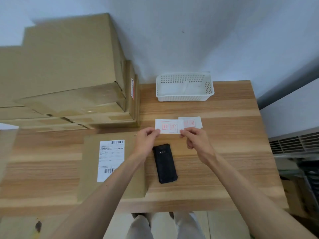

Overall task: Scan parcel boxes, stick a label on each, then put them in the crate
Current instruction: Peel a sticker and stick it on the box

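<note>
A flat brown parcel box lies on the wooden table, with a white shipping label on top. To its right a black handheld scanner lies face down. Above the scanner, both hands hold a white label with red print just over the table. My left hand pinches its left edge and my right hand pinches its right edge. A small stack of more such labels lies right behind. The white perforated crate stands at the back of the table and holds nothing.
A tall stack of large cardboard boxes fills the back left, against the wall. The table's right edge drops off beside a grey vented unit. My legs show below the table's front edge.
</note>
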